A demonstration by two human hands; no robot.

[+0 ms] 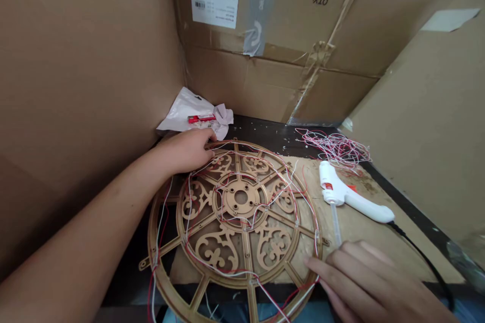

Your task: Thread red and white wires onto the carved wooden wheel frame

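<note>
- Frame (248,207): best steadied at opposite sides, since its near edge seems to overhang the tabletop (261,130); most of the rest lies over a cardboard sheet (367,242). It is round, matte gold-brown and wheel-like, with concentric rings and spokes.
- Hands: well apart. The left hand (193,150) curls at the far-left rim, the right hand (364,272) at the near-right; how firmly either grips cannot be told. Light, even pressure would suit, without bending the thin rim.
- Glue gun (352,199): worth minding, as its clear stick points towards the right fingers and the nozzle may be hot.
- Scrollwork panels (275,247): better not leaned on; they look delicate, cut into leafy curls.
- Wires (280,193): should lie flat along the rings, free of twists. Red and white, they run loosely, several ends hanging free.
- Dabs (252,279): clear, probably glue; avoid tugging wire against them.
</note>
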